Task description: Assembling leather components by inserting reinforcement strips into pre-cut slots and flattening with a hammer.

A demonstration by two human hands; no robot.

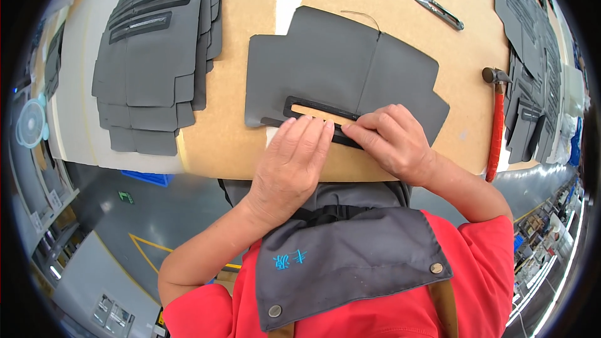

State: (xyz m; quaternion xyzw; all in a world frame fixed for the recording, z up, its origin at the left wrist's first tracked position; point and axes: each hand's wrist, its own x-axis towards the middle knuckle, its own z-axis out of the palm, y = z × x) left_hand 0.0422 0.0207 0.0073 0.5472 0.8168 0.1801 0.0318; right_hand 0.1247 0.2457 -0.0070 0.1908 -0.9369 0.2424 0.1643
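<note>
A dark grey sheet-material panel (332,56) lies on the table in front of me, with a seam running across it and a loose thread (362,14) at its far edge. Near its front edge is a long slot framed by a black strip (322,107), and the tabletop shows through the slot. My left hand (289,166) lies on the front side of this slot, fingers straight and side by side, its thumb hidden. At the slot's right end, my right hand (395,141) pinches the panel's slot edge between thumb and bent fingers.
On the left is a stack of similar grey panels (156,56); more panels (532,37) are piled at the far right. Thread snips (438,10) lie beyond my work. A red-handled hammer (496,119) rests at right, its handle reaching the table's front edge (250,174).
</note>
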